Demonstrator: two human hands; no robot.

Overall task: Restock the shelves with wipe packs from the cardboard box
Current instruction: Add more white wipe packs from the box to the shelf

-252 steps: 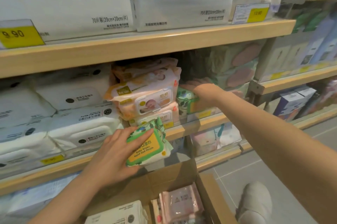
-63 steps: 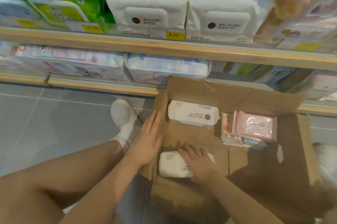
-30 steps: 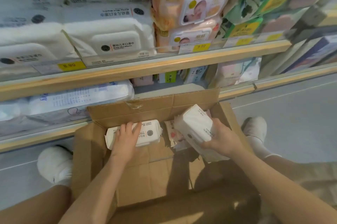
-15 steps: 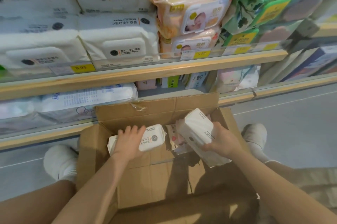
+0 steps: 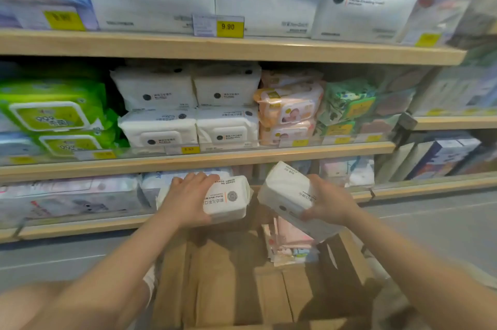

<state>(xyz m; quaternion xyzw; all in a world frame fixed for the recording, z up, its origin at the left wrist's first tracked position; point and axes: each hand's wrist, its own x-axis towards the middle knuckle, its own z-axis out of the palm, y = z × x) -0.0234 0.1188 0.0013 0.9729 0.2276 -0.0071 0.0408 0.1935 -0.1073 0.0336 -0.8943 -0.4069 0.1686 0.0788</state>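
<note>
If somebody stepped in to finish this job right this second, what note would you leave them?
Left hand: grips a white wipe pack, lifted above the box.
Right hand: grips a second white pack, tilted, also above the box.
Cardboard box: open on the floor below; pink packs lie at its right side.
Middle shelf: matching white packs stacked in two columns.
Done: both packs out of the box.
Left: shelve them, likely with the white stacks, then the pink ones.
</note>
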